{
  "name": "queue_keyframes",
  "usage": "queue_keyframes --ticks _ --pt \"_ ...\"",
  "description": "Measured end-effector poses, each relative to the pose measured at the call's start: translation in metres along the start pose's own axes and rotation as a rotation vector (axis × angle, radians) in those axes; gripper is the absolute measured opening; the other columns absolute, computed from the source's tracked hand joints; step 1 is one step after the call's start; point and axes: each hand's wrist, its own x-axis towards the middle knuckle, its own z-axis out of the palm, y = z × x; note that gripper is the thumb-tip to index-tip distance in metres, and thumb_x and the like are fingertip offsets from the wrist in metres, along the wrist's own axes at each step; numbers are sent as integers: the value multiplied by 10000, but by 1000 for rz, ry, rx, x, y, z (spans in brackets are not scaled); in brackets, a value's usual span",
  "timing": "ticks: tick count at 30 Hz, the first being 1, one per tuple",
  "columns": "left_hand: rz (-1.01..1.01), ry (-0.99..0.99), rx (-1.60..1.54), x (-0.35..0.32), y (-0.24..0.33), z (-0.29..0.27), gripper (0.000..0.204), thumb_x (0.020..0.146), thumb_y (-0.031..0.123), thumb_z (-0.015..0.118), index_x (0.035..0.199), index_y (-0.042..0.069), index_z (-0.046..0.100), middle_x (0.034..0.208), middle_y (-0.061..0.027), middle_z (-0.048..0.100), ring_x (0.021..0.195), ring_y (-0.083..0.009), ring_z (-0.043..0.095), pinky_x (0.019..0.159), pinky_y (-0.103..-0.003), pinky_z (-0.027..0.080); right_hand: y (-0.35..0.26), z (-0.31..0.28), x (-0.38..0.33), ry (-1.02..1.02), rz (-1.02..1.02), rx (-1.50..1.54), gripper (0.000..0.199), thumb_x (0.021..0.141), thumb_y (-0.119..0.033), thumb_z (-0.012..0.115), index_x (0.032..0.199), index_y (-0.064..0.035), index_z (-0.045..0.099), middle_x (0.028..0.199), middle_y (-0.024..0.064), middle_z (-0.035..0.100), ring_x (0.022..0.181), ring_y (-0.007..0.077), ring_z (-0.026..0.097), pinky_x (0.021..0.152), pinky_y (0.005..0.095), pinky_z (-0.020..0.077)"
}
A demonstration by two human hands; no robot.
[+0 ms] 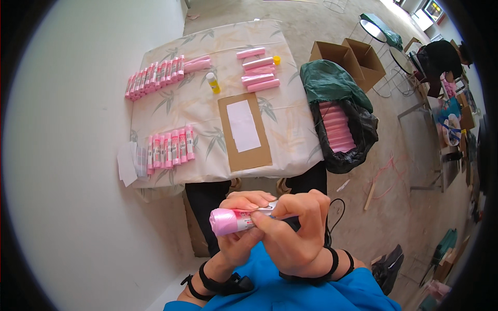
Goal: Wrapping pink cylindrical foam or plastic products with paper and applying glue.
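Close to my body, above my lap, I hold a pink plastic bag roll (pixel 224 222) with a printed paper label (pixel 245 220) around it. My left hand (pixel 238 251) wraps the roll from the left, its fingers lying over the top. My right hand (pixel 298 236) is closed at the roll's right end, thumb pressed on the label's edge. That end is mostly hidden by my fingers. On the table ahead lies a cardboard sheet (pixel 225 111) bearing white paper slips (pixel 244 126). Beyond it stands an uncapped glue stick (pixel 213 84), its yellow cap (pixel 276 60) off to the right.
Labelled pink rolls lie in a far-left stack (pixel 155 78) and a near-left row (pixel 171 147) beside paper labels (pixel 127 163). Plain rolls (pixel 260 79) lie far right. A black bag (pixel 365 129) of rolls and cardboard boxes (pixel 358 65) stand right; a person (pixel 441 62) is farther off.
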Motion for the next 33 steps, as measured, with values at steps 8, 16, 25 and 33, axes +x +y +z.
queue_keyframes --ticks 8,16,25,33 --pt "-43 23 -41 -4 -1 1 351 852 58 703 1137 44 499 1079 -173 583 1057 -307 577 954 -458 472 -1 -5 2 17 25 -4 333 566 -130 775 891 -152 708 941 33 565 822 206 516 743 379 339" --pt "-44 70 -72 -4 6 8 275 876 102 676 1096 49 520 1010 -171 608 977 -295 602 873 -438 515 6 3 -7 139 40 51 522 580 -133 858 1043 -106 619 1077 117 602 929 249 579 847 431 399" --pt "81 147 154 0 14 8 283 853 217 709 997 62 521 859 -136 621 795 -229 578 691 -336 488 23 -44 6 -408 376 566 765 631 -144 850 1304 -43 500 1166 106 582 1098 305 546 1008 451 355" --pt "130 70 252 2 16 17 285 850 232 717 973 67 520 845 -108 621 777 -224 565 696 -333 479 22 -45 -7 -265 332 581 519 631 -94 852 1112 -43 661 962 89 640 935 279 615 869 361 490"
